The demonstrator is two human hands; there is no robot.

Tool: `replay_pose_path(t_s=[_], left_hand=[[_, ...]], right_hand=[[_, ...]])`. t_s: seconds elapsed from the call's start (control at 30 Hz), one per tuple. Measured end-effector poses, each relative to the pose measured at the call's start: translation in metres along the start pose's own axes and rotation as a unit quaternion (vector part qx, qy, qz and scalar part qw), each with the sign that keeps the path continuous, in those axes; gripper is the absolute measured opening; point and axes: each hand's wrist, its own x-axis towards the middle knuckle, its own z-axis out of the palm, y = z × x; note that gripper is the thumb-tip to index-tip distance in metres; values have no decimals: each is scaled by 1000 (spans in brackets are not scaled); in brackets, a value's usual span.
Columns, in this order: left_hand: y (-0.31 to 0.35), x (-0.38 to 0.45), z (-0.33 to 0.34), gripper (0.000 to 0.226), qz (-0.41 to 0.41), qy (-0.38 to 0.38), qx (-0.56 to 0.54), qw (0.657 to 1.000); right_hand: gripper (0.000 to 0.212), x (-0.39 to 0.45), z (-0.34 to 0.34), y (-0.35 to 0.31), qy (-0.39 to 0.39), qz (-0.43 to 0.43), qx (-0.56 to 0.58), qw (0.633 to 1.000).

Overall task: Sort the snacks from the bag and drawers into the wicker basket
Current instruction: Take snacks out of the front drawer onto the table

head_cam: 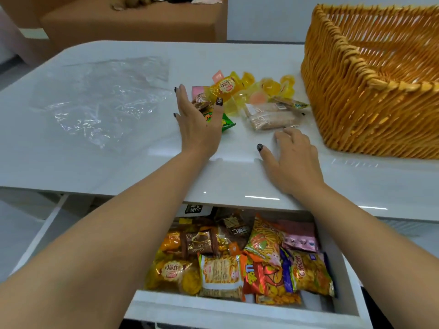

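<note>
White tabletop (118,167) hides the drawer's (237,312) back; both hands' grips released.

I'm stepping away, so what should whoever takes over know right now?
Left hand: open, fingers straight, resting on the left side of the snack pile on the table.
Right hand: fingers loosely curled on the table, near the pile, holding nothing.
Bag: flat on the table at left, looks emptied.
Basket: at right; what shows of its inside holds no snacks.
Drawer: open, full of packets.
Done: bag emptied onto the table.
Left: move the pile, then the drawer's snacks, into the basket.
</note>
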Motion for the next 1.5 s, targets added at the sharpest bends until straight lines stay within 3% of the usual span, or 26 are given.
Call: replay_pose_path(t_s=[0.17,0.33,0.43,0.53,0.57,0.63,0.73,0.83,0.93,1.07,1.17,1.27,1.33,1.43,1.5], left_hand=[[1,-49,-22,86,100,-102,-18,990],[-5,-99,-53,82,137,-148,30,979],[-18,-142,-84,83,198,-172,133,956],[-40,-177,-110,78,263,-241,282,891],[-45,-181,-116,74,254,-247,299,886],[-46,-182,-125,58,213,-223,276,910],[-41,-180,-131,40,152,-178,208,950],[-39,-181,-129,35,62,-224,175,957],[-44,-178,-125,43,-41,-299,200,932],[-63,-172,-116,59,-157,-362,275,877],[-70,-170,-117,60,-255,-358,250,863],[-74,-167,-119,63,-187,-353,333,854],[-73,-168,-119,60,-137,-348,411,831],[-72,-167,-118,49,-130,-341,438,822],[-72,-167,-118,43,-131,-340,433,825]], right_hand=[[38,-45,-10,-1,89,-185,53,977],[51,-138,11,-6,-32,-343,-16,939],[54,-150,24,-8,-117,-361,-15,925],[71,-141,26,-8,-253,-233,-3,939],[80,-140,29,-6,-302,-170,-9,938],[98,-136,38,-2,-376,-56,10,925],[107,-131,48,-6,-419,17,60,906],[109,-135,59,-20,-431,-34,22,901],[104,-137,65,-30,-418,-88,26,904],[67,-141,58,-41,-373,-176,24,911],[34,-144,51,-47,-374,-209,43,903],[26,-144,36,-49,-368,-259,25,893],[26,-139,18,-50,-351,-303,-25,886],[30,-125,-17,-52,-333,-322,-53,885],[31,-113,-45,-53,-337,-300,4,892]])
